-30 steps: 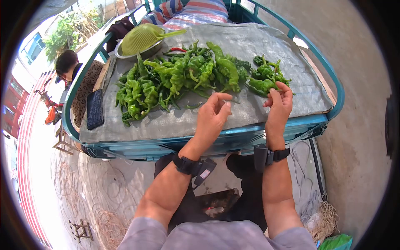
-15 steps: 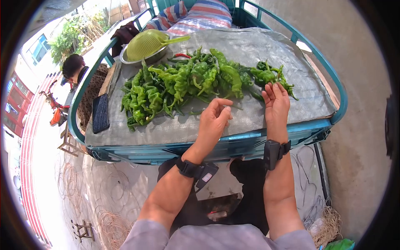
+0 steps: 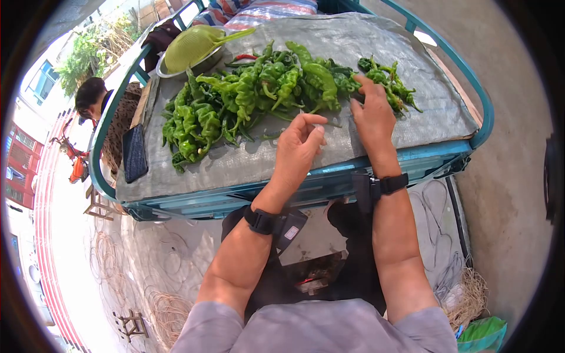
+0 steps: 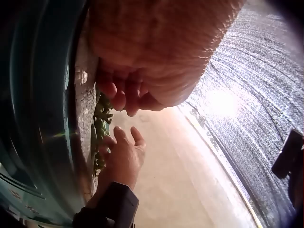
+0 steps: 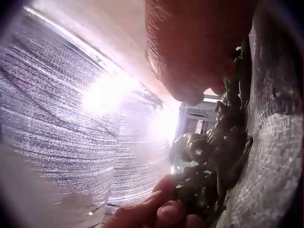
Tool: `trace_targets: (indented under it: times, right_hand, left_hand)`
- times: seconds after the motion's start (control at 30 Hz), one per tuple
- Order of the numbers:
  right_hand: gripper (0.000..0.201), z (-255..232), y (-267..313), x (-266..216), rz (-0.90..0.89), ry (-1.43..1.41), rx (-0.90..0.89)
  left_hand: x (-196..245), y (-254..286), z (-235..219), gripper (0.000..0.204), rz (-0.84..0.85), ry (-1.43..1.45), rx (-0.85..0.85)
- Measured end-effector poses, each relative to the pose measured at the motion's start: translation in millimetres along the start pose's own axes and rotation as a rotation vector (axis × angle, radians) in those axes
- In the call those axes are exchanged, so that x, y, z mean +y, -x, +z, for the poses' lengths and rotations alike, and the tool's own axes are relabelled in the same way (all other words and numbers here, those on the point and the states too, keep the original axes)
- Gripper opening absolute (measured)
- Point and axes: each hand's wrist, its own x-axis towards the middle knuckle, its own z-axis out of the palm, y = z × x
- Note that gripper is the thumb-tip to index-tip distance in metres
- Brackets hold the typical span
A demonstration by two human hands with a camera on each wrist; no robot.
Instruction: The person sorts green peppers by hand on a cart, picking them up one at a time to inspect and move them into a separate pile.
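A large heap of curled green peppers point(image 3: 253, 97) lies on a grey woven sheet. To its right is a smaller pile of green peppers point(image 3: 395, 82). My right hand point(image 3: 375, 115) hangs between the two piles, back of the hand up, fingers stretched toward the larger heap's right end and overlapping peppers there. Near the sheet's front edge my left hand point(image 3: 299, 146) hovers with loosely bent fingers and nothing in them. In the right wrist view, peppers point(image 5: 221, 147) stand out between both hands. The left wrist view shows the right hand's fingers spread.
A yellow-green strainer point(image 3: 194, 48) sits on a metal bowl point(image 3: 168, 72) at the back left. A phone point(image 3: 135, 154) lies near the left edge. Teal rails point(image 3: 465, 73) border the cart bed. Beyond the left rail is another person point(image 3: 120, 115). One red pepper point(image 3: 245, 57) lies behind the heap.
My right hand has come away from the front of the smaller pile, turned its back upward and shifted left toward the larger heap. The left hand stays nearly in place.
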Motion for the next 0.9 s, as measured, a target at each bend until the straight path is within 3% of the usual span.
trace_targets:
  times: [0.07, 0.2, 0.3, 0.4, 0.63, 0.9]
  right_hand:
    - [0.026, 8, 0, 1, 0.016, 0.135, -0.087]
    - [0.019, 11, -5, 0, 0.113, 0.072, -0.056]
    - [0.018, 19, -4, 6, 0.088, 0.02, 0.04]
    - [0.019, 10, -3, -5, 0.346, -0.436, 0.071]
    - [0.022, 1, -1, -3, 0.447, -0.824, 0.14]
    - [0.025, -2, 9, -1, 0.605, -0.751, -0.105]
  left_hand:
    - [1, 1, 0, 0.019, -0.007, 0.008, -0.004]
    - [-1, 1, -2, 0.018, -0.026, 0.055, -0.008]
    - [4, 3, -1, 0.018, -0.042, 0.069, 0.0]
    - [5, 4, -1, 0.018, -0.055, 0.082, 0.0]
    - [5, 3, 1, 0.018, -0.048, 0.049, 0.018]
    - [0, 1, 2, 0.018, -0.006, 0.038, 0.019]
